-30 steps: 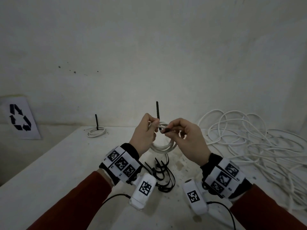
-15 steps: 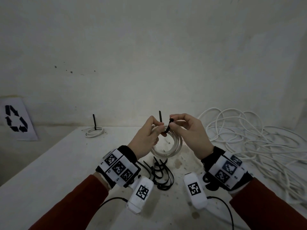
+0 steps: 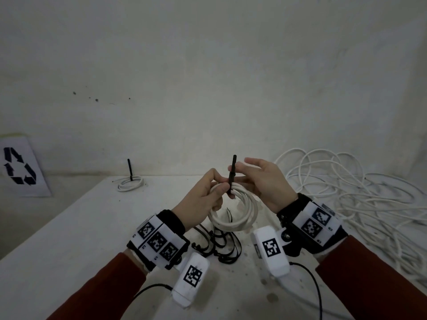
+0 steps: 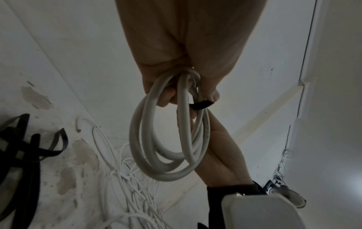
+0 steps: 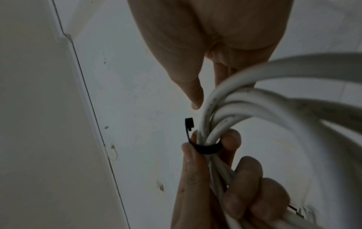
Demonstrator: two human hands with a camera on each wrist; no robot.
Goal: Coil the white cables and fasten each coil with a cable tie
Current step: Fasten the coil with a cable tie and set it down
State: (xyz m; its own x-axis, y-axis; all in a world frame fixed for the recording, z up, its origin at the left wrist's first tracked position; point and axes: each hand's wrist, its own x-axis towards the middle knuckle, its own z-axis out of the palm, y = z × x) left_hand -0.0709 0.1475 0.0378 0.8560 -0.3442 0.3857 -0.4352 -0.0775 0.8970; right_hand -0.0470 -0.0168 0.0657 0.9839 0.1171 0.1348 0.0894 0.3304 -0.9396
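We find the left hand (image 3: 203, 197) closed round the top of the white coil (image 3: 233, 215), thumb and fingers curled over the bundled turns where the black cable tie (image 3: 231, 174) wraps them. The coil hangs below that grip, held up above the table (image 3: 69, 239) between the two hands. In the right wrist view the left hand's fingers (image 5: 231, 142) press the tie's band (image 5: 207, 149) against the strands, and the tie's head (image 5: 189, 124) stands free beside the bundle.

The right hand (image 3: 265, 183) sits just behind the tie's upright tail, fingers extended and loosely spread. We see them near the tail but cannot confirm a pinch on it; the hand appears relaxed and holds nothing we can verify. From the right wrist view its thumb tip (image 5: 195, 99) stands apart from the coil.

Whether the tail has passed through the head is hidden by the fingers. The left wrist view shows only a short piece of the band (image 4: 201, 105); the palm covers the rest.

On the table, spare black ties (image 3: 221, 245) lie in a heap beneath the coil. A finished small coil (image 3: 130, 183) with an upright tie rests at the far left edge. A loose tangle of white cable (image 3: 346, 192) spreads across the right side, running out of frame. The tabletop is white and stained. The wall (image 3: 208, 77) behind is plain and speckled, with a recycling sign (image 3: 20, 167) at left.
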